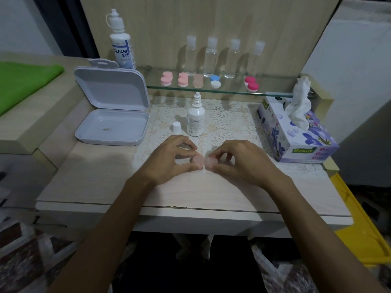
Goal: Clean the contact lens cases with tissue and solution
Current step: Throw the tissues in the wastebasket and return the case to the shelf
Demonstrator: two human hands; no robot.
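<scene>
While hands (204,161) pinch pink case (203,161), desk (190,191) front w/ room.

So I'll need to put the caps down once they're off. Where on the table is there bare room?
Free: the bare wood left of the left hand, in front of the open white box, and the front strip nearer than both hands. Crowded: the lace mat around the small bottle, its cap and the tissue box.

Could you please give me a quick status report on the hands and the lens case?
Left hand and right hand both pinch the pale pink lens case over the table. Small solution bottle uncapped behind. Nothing in the way.
</scene>
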